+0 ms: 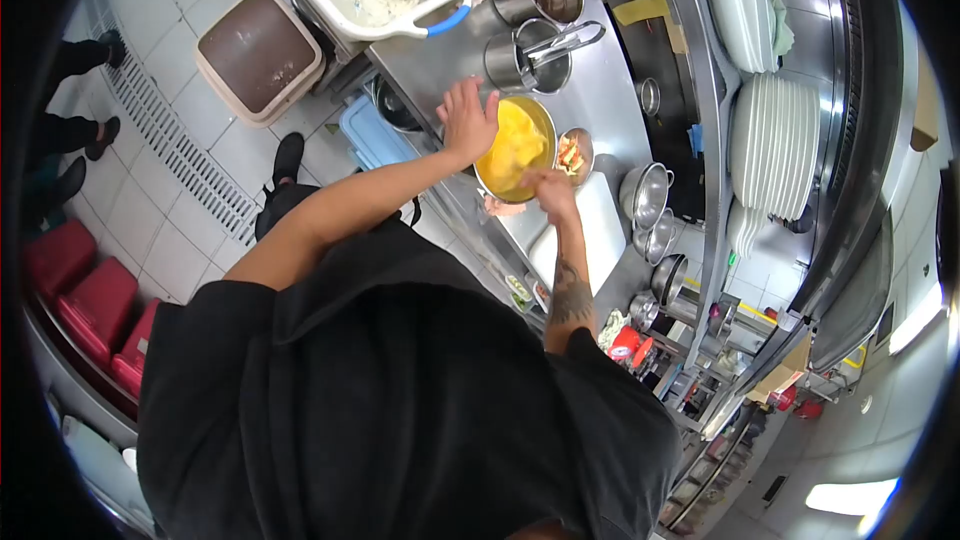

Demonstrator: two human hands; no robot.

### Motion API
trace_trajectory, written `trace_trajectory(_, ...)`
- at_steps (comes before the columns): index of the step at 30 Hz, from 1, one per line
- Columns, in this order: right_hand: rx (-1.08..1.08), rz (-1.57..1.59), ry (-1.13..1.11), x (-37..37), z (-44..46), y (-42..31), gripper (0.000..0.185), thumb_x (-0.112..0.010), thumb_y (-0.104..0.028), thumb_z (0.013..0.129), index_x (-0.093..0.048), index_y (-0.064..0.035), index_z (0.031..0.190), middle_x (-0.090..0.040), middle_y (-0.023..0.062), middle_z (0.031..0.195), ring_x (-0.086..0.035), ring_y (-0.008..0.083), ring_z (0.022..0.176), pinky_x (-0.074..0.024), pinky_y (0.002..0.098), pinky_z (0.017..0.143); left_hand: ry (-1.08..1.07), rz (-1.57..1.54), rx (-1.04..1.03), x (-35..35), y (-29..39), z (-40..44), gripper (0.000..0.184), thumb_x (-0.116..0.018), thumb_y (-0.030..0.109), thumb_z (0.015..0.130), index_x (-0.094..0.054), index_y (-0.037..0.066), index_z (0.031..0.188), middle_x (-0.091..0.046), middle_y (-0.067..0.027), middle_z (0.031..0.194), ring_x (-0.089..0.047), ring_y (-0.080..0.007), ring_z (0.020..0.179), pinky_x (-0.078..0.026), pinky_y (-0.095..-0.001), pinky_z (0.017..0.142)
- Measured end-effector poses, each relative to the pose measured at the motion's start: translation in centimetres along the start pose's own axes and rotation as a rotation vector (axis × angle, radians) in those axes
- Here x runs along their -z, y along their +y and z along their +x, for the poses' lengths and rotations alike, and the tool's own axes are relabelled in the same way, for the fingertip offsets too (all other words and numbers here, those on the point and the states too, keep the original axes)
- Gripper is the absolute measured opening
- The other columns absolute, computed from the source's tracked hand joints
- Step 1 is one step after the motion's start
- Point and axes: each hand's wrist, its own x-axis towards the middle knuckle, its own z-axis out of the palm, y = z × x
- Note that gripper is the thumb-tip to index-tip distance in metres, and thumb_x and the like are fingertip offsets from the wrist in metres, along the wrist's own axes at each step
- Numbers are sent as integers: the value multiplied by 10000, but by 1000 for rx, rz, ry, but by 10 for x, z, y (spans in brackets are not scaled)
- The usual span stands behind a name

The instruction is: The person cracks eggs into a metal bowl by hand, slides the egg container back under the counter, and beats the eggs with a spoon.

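Observation:
A metal bowl [549,118] holds a bright yellow, wet mixture that looks like beaten egg. At its left rim is my left hand [468,122], fingers stretched out and slightly apart, with the thumb side against the bowl. My right hand [552,192] is closed over the opposite side of the rim and is smeared by motion. What it holds is hidden; the mixture beside it is blurred too. Touching or nearly touching the bowl is a small metal bowl of orange and white cut pieces [571,155]. A white board [590,230] lies beneath and beside them.
Metal pots [507,62] with utensils stand beyond the bowl. A white tub [400,25] sits at the counter's end. Metal strainers [645,192] line the right edge; stacked plates [775,145] fill a shelf. A bin [258,55] and another person's legs [75,100] are on the left.

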Motion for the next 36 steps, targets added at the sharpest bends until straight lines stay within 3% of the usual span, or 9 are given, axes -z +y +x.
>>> trace_trajectory(4,-100,299,173,17,-15,-27,140,-593,-85,808,-724,-36,799,-569,-18,607,-390,53,443,-255,252,384,3,0,16,-3,-1,3,367,-574,316,918,-480,82,1185,-519,-115,1140,-479,-310,1115,-343,-491,898)
trace_trajectory(8,-86,11,-119,3,-20,-16,180,-594,-126,851,-708,-20,760,-543,-22,569,-390,42,444,-244,254,383,-3,8,2,-3,-3,4,369,-573,322,917,-481,84,1183,-520,-111,1140,-481,-310,1110,-345,-490,895)
trace_trajectory(11,-59,235,214,15,-8,-9,177,-593,-110,847,-703,-6,756,-555,-18,584,-421,59,457,-280,256,403,24,5,4,-8,-4,6,368,-570,325,919,-480,87,1184,-520,-110,1136,-481,-312,1105,-349,-490,890)
trace_trajectory(16,66,232,136,12,-8,-4,181,-558,-59,827,-731,-10,811,-577,2,601,-453,92,477,-324,265,427,19,5,4,-7,-4,4,377,-571,331,917,-476,89,1190,-511,-107,1134,-478,-310,1107,-351,-494,889)
trace_trajectory(17,-77,182,148,23,-11,-15,230,-516,-17,798,-729,26,872,-700,80,787,-608,129,675,-465,264,592,20,6,6,-8,-5,5,381,-572,332,916,-474,90,1192,-507,-105,1138,-477,-308,1110,-351,-494,890)
trace_trajectory(26,13,-24,-131,-1,3,21,146,-594,-54,775,-730,-16,813,-625,23,649,-441,69,479,-299,260,413,-13,9,-12,-4,-6,5,382,-573,325,915,-469,87,1194,-497,-115,1156,-467,-317,1120,-338,-488,909)
trace_trajectory(30,-43,247,241,6,-15,-34,117,-632,-106,777,-705,-17,756,-458,-39,498,-378,69,412,-266,256,385,12,1,11,-6,-5,0,375,-566,333,920,-476,82,1184,-510,-120,1142,-477,-319,1108,-342,-494,904)
trace_trajectory(33,-19,-66,-177,0,-26,-30,138,-610,-116,797,-706,-24,759,-472,-36,507,-381,68,417,-260,253,385,-2,8,-4,-2,-3,3,375,-562,338,922,-478,82,1183,-515,-121,1135,-478,-319,1105,-344,-498,902)
trace_trajectory(36,35,263,137,4,12,10,152,-594,-106,814,-706,-32,743,-526,-14,535,-400,76,420,-275,256,385,-18,3,15,-3,-3,3,388,-556,333,921,-470,80,1204,-504,-132,1168,-469,-332,1119,-341,-501,897)
